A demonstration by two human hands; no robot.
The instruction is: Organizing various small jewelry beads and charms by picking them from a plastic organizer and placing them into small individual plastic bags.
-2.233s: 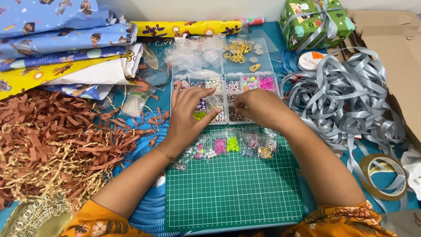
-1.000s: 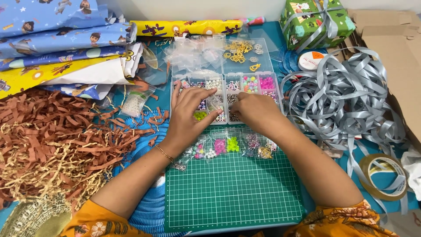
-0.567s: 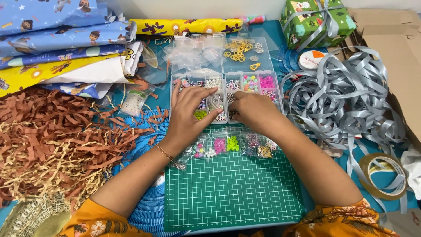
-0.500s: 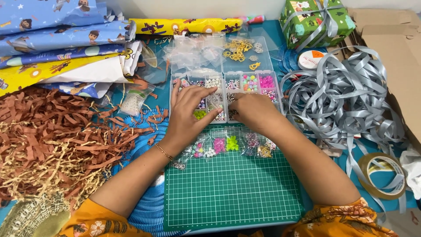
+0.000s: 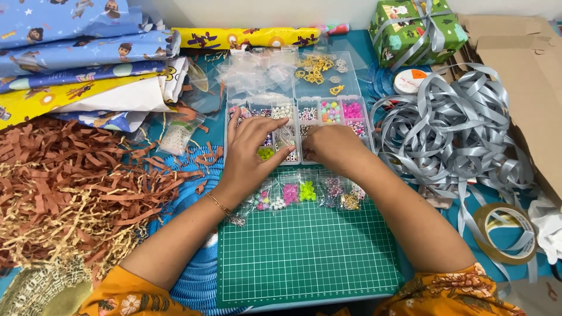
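Both hands lay over the clear bead box [image 5: 298, 111] at the upper middle of the frame. The left hand [image 5: 249, 153] rested flat on the box's left compartments, fingers spread and stretched out, gripping nothing that could be seen; a thin bracelet [image 5: 221, 205] circled its wrist. The right hand [image 5: 333, 146] sat just to the right of it, curled over the lower middle compartments with its fingertips turned down among the beads. Whether it pinched a bead could not be told, since the fingers hid their own tips. The two hands were close, almost touching above a compartment of small pale beads.

The box's far half held gold charms [image 5: 317, 67] and clear little bags [image 5: 257, 70]. Just below the box, a row of small bead packets [image 5: 307, 192] lay along the top edge of the green cutting mat [image 5: 304, 251], which filled the lower middle of the frame.

At the left lay a heap of brown and tan paper shred [image 5: 76, 187], with folded gift wrap [image 5: 82, 58] above it in the upper left. A tangle of grey ribbon [image 5: 451, 129] spread at the right, a wrapped green gift box [image 5: 417, 29] stood in the upper right, and a tape roll [image 5: 504, 233] lay at the lower right. The bench [image 5: 351, 41] showed blue between them.
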